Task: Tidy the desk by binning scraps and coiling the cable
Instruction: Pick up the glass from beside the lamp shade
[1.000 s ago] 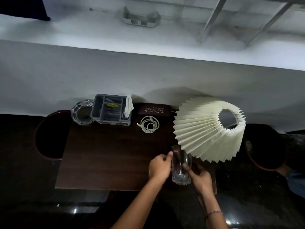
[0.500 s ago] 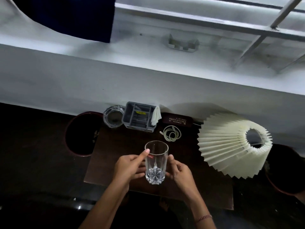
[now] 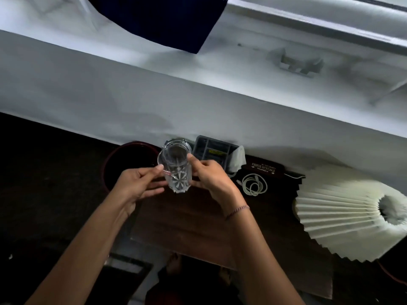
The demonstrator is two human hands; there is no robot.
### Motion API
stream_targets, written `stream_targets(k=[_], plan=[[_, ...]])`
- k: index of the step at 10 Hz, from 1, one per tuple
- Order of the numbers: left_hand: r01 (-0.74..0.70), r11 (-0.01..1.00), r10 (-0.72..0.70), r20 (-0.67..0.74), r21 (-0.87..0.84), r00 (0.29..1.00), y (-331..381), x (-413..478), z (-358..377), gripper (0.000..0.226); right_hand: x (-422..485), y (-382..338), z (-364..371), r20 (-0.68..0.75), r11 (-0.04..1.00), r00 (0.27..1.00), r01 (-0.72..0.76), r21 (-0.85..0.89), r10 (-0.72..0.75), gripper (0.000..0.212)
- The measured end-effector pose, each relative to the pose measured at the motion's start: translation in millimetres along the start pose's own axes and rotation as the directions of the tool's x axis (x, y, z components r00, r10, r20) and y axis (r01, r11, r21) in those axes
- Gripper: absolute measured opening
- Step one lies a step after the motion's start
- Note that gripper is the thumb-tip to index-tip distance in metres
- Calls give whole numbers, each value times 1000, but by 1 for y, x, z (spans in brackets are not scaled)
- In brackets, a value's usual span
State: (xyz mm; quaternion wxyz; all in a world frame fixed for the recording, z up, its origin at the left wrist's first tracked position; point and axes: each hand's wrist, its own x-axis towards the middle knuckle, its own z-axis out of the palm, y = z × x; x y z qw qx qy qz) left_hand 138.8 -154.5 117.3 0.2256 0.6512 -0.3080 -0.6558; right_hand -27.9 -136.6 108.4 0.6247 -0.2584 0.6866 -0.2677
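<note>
Both hands hold a clear cut-glass tumbler above the dark wooden desk, near its back left corner. My left hand grips its left side with thumb and fingers. My right hand grips its right side. The glass looks empty and tilts its mouth away from me. A white cable lies coiled on the desk to the right of my right hand. A dark round bin stands on the floor left of the desk.
A grey organiser tray with a white tissue stands at the desk's back edge, with a dark glasses case beside it. A glass ashtray shows behind the tumbler. A pleated cream lampshade fills the right side. A white wall runs behind.
Both hands have carried the tumbler from beside the lampshade leftward and farther back, towards the ashtray and bin. The camera has swung left and tilted.
</note>
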Motion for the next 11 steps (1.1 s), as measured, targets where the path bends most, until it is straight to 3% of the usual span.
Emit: stream_targets(k=[1,2,5,7,9,10,11], plan=[[-23,1000,23,9,3,1000,13,25,-9,13,23,-17,7,-58,999,998,32,-39,-34,57],[-35,999,34,61,13,998,23,49,-13,10,44,-26,9,-102,993,993,56,-106,-67,39],[11,996,-2,103,-87,995,40,94,-7,8,74,-43,10,-130,918,985,54,-392,-113,18],[72,997,-71,61,-16,996,35,109,-5,24,83,-37,14,-125,913,991,0,-407,-55,22],[111,990,-111,-5,84,994,42,116,-4,11,88,-36,17,-151,899,987,-23,-438,-48,22],[83,988,-80,-26,131,996,42,115,-2,7,84,-37,15,-155,899,987,-31,-437,-41,23],[-18,922,82,-148,387,986,38,101,-4,32,59,-35,12,-232,882,959,37,-469,-163,30]])
